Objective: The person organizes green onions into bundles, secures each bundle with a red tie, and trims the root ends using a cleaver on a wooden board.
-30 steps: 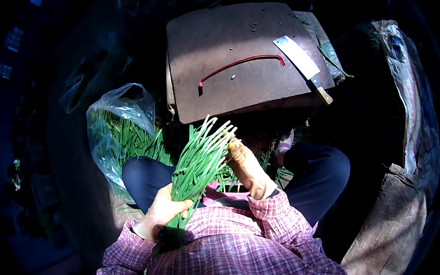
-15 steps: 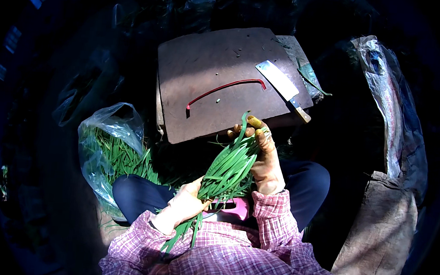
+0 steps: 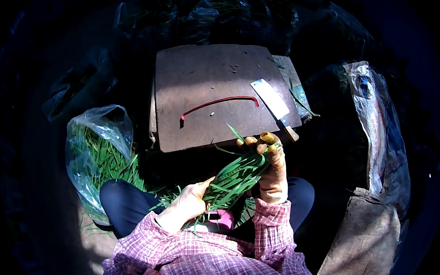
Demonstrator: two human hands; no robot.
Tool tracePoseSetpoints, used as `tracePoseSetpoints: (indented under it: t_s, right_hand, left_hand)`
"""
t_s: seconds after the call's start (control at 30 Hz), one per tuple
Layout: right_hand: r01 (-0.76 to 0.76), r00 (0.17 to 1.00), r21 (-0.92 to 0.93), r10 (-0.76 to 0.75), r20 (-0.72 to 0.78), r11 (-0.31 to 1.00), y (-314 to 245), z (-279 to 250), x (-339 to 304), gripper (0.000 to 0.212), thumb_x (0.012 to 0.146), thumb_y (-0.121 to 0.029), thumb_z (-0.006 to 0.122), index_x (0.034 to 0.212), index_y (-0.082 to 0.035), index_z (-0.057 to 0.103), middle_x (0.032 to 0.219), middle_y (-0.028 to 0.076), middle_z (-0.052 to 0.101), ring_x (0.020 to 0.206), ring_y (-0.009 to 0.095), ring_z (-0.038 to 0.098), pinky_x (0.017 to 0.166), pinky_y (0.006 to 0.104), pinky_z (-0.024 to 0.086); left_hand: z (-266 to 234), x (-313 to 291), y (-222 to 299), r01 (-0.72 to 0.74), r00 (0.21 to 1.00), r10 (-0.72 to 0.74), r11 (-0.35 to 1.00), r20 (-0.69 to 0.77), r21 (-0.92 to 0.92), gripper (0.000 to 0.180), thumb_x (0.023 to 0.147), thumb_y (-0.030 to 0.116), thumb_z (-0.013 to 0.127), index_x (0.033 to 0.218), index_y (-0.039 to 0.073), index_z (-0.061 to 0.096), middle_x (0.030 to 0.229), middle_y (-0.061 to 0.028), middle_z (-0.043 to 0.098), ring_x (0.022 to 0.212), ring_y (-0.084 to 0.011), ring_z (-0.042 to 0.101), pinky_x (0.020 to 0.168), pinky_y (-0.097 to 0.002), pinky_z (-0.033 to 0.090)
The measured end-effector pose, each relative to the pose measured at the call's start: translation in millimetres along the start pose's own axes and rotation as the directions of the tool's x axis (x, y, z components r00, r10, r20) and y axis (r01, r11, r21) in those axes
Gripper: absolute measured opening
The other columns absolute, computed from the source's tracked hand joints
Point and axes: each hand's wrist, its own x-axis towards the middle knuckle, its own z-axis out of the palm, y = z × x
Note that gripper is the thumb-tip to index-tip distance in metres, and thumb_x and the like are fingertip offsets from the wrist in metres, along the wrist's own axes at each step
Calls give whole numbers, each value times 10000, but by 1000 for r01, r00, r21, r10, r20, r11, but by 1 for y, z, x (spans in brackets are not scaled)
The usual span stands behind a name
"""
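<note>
Dark shade hid most of the ground around a flat brown board. Long thin green leaves were gripped by the left hand and right hand, just below the board.

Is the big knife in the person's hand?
No, the cleaver lies on the brown board, while both hands hold the green bunch.

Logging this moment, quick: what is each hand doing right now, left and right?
Left hand: closed around the lower end of the bunch of green leaves.
Right hand: gripping the upper part of the same bunch.
</note>
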Motion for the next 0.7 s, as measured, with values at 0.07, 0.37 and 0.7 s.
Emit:
tracePoseSetpoints:
  t_s: [0.07,0.37,0.7]
  right_hand:
    - [-34,998,-83,29,-62,996,-4,6,4,383,892,-238,772,1144,11,626,839,58,657,918,276,690,945,492,564]
    - [-132,966,-434,18,-257,891,1,42,5,267,971,-156,680,1124,54,618,938,173,735,904,286,737,820,376,607]
    - [79,983,-447,-144,-113,891,-41,45,5,337,980,-250,675,1126,41,586,908,179,742,1076,379,693,916,398,567]
  left_hand:
    - [-6,7,5,170,979,-164,984,119,-44,734,821,70,803,1480,110,484,1200,-75,722,1109,-143,643,1008,-306,477]
    - [-6,59,46,-459,760,474,876,-444,150,468,704,256,920,1049,6,726,1170,-169,689,1170,-305,622,1007,-406,484]
    - [-75,57,-94,-1,657,-330,899,-678,-438,322,890,223,799,1100,-2,701,841,41,630,745,-54,527,726,-208,460]
